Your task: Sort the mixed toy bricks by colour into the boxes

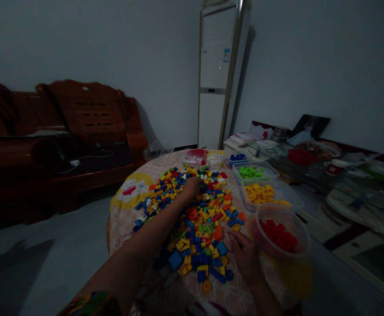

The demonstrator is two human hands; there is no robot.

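Note:
A big heap of small coloured bricks [198, 210] covers a round table [122, 219] with a patterned cloth. My left hand [191, 188] reaches far across into the back of the heap, fingers curled down among the bricks; what they hold is hidden. Resting at the near right edge of the heap, my right hand [244, 254] lies flat with fingers apart, beside a round clear tub of red bricks [279, 235].
Clear boxes line the table's right side: yellow bricks [264, 193], green bricks [253, 172], blue bricks [236, 157], and a red-rimmed tub [195, 156]. A wooden sofa [60, 131] stands left, a tall white air conditioner [216, 74] behind, a cluttered glass table [326, 166] right.

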